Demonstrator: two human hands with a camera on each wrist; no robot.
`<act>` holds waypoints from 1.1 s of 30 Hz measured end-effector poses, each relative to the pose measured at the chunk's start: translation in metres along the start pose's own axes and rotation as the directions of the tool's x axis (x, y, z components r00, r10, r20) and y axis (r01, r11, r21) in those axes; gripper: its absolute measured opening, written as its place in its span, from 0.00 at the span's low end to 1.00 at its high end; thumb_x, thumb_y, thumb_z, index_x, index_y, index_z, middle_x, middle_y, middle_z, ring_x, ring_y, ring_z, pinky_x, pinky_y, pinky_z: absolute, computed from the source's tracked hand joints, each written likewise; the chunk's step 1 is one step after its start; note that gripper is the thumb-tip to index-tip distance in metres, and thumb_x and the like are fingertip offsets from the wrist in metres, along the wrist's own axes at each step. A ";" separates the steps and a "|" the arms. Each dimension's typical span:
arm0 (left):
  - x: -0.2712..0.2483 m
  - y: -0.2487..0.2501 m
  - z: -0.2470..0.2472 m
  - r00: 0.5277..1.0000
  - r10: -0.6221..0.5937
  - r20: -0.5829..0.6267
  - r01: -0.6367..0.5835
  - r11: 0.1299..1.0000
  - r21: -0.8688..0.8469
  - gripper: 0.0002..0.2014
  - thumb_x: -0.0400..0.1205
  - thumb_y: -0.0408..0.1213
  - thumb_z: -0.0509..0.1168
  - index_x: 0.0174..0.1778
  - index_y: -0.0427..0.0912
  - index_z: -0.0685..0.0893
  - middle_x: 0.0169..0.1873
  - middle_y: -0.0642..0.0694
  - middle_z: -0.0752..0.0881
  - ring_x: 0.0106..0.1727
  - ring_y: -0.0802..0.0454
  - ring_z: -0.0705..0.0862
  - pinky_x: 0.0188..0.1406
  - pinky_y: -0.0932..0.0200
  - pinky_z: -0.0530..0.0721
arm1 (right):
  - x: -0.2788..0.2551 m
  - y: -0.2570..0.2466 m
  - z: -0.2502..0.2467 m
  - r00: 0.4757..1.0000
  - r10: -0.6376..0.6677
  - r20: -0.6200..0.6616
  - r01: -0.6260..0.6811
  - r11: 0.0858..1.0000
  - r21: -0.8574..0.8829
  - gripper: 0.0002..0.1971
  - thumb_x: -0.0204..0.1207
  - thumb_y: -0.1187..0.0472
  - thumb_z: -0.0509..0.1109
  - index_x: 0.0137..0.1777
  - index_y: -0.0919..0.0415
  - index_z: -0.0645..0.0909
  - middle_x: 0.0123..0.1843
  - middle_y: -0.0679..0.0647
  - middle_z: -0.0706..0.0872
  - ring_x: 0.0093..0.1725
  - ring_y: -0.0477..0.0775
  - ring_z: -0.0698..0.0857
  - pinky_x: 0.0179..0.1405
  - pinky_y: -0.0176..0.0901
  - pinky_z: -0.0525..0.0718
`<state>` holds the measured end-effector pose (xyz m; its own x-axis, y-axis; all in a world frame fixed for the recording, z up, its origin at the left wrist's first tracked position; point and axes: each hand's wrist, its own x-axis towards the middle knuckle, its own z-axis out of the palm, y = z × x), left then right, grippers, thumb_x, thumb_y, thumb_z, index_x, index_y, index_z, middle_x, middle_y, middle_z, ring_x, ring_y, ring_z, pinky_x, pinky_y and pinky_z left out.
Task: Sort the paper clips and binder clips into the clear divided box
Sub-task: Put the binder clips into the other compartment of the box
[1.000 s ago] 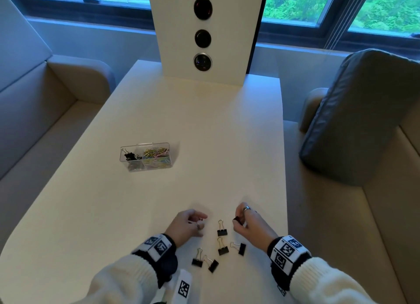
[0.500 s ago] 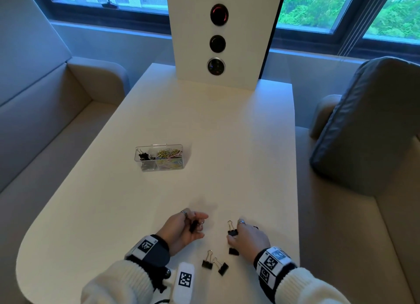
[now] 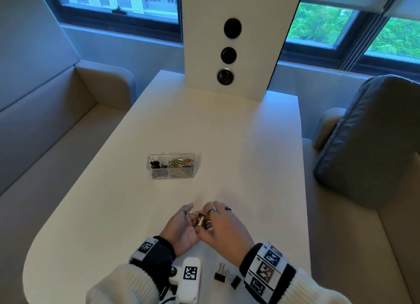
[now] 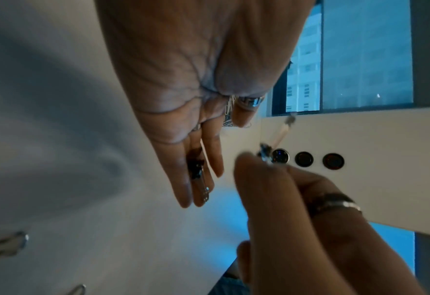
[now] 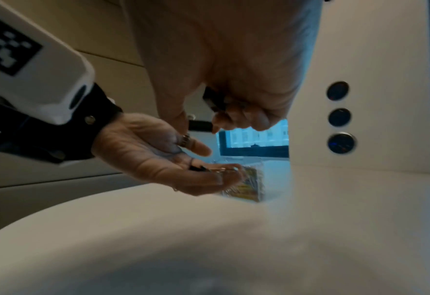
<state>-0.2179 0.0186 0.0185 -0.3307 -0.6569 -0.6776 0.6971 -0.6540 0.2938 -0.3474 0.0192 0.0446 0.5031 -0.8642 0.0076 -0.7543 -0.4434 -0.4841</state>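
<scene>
Hands meeting over table (image 3: 227,144): L hand (image 3: 181,228) lying palm-up, fingers relaxed, cradling binder clip (image 3: 199,220); R hand (image 3: 223,231) pinching binder clips above it.

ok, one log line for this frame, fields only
left hand: open, binder clip on fingers | right hand: pinching binder clips | two binder clips on table | clear box: untouched

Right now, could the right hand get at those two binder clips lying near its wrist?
Probably, but not freely: the right hand already holds binder clips over the left hand. The two clips lie bare on the table by its wrist, nothing covering them.
</scene>
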 end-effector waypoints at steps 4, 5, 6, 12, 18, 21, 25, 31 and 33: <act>-0.008 0.015 -0.001 0.999 -0.012 0.035 0.013 0.999 -0.042 0.27 0.80 0.47 0.51 0.39 0.28 0.88 0.35 0.33 0.89 0.33 0.43 0.89 0.32 0.59 0.87 | 0.018 -0.020 0.002 0.995 -0.102 -0.017 0.097 0.976 -0.198 0.14 0.60 0.48 0.70 0.43 0.55 0.80 0.39 0.48 0.81 0.39 0.49 0.82 0.39 0.32 0.79; -0.009 0.019 -0.003 1.000 -0.007 0.020 0.008 0.999 -0.049 0.27 0.81 0.47 0.51 0.37 0.29 0.87 0.31 0.34 0.88 0.29 0.44 0.88 0.28 0.60 0.87 | 0.022 -0.022 0.003 0.994 -0.110 0.015 0.111 0.977 -0.179 0.16 0.60 0.49 0.73 0.45 0.56 0.80 0.41 0.49 0.82 0.42 0.50 0.81 0.41 0.36 0.81; -0.008 0.024 -0.005 1.000 -0.003 0.008 0.004 0.999 -0.051 0.26 0.81 0.46 0.50 0.39 0.29 0.85 0.30 0.35 0.88 0.28 0.44 0.88 0.27 0.61 0.86 | 0.027 -0.025 0.002 0.992 -0.117 0.038 0.122 0.982 -0.146 0.17 0.63 0.51 0.72 0.49 0.59 0.80 0.46 0.52 0.82 0.47 0.54 0.81 0.46 0.41 0.82; -0.005 0.048 -0.025 1.000 0.016 -0.013 -0.018 0.994 -0.109 0.20 0.79 0.40 0.54 0.53 0.29 0.82 0.39 0.33 0.87 0.34 0.43 0.88 0.35 0.52 0.89 | 0.052 -0.040 -0.010 0.995 -0.085 -0.056 0.089 0.992 0.089 0.27 0.74 0.41 0.52 0.66 0.55 0.73 0.62 0.48 0.78 0.61 0.47 0.72 0.62 0.40 0.67; -0.011 0.091 -0.036 0.989 0.085 -0.122 -0.106 0.978 -0.179 0.19 0.81 0.38 0.55 0.42 0.26 0.86 0.39 0.29 0.88 0.33 0.39 0.89 0.34 0.44 0.89 | 0.127 -0.013 -0.002 0.992 0.121 0.044 -0.116 0.987 -0.112 0.29 0.81 0.47 0.56 0.78 0.59 0.58 0.76 0.53 0.66 0.73 0.56 0.65 0.71 0.52 0.66; -0.008 0.118 -0.035 0.981 0.126 -0.150 -0.154 0.970 -0.190 0.19 0.80 0.34 0.55 0.37 0.24 0.87 0.37 0.31 0.87 0.35 0.40 0.87 0.30 0.46 0.89 | 0.157 -0.006 0.011 0.970 0.186 0.153 -0.161 0.973 -0.165 0.36 0.79 0.44 0.58 0.80 0.57 0.49 0.80 0.53 0.58 0.77 0.58 0.59 0.73 0.57 0.63; 0.008 0.148 -0.029 0.964 0.165 -0.207 -0.213 0.950 -0.230 0.14 0.82 0.28 0.50 0.39 0.27 0.80 0.34 0.35 0.81 0.40 0.41 0.79 0.26 0.45 0.87 | 0.174 -0.005 0.025 0.943 0.236 0.236 -0.175 0.951 -0.253 0.34 0.80 0.47 0.56 0.81 0.56 0.45 0.81 0.52 0.54 0.79 0.59 0.53 0.75 0.58 0.61; 0.028 0.172 -0.018 0.946 0.168 -0.277 -0.236 0.943 -0.235 0.18 0.84 0.25 0.46 0.29 0.34 0.70 0.29 0.33 0.78 0.39 0.38 0.75 0.56 0.51 0.83 | 0.178 0.000 0.031 0.921 0.276 0.276 -0.193 0.937 -0.293 0.32 0.82 0.51 0.55 0.81 0.56 0.45 0.82 0.48 0.50 0.81 0.58 0.50 0.78 0.59 0.58; 0.036 0.177 -0.025 0.947 0.133 -0.292 -0.216 0.937 -0.275 0.13 0.85 0.26 0.45 0.36 0.33 0.70 0.45 0.34 0.76 0.54 0.35 0.76 0.74 0.48 0.69 | 0.180 0.002 0.033 0.918 0.282 0.279 -0.199 0.936 -0.290 0.31 0.82 0.52 0.54 0.81 0.55 0.45 0.83 0.47 0.50 0.81 0.58 0.49 0.78 0.59 0.57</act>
<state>-0.0902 -0.1117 0.0293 -0.0352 -0.5996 -0.7995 0.8993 -0.3679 0.2364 -0.2445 -0.1297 0.0162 0.3669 -0.8521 -0.3732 -0.9287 -0.3121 -0.2005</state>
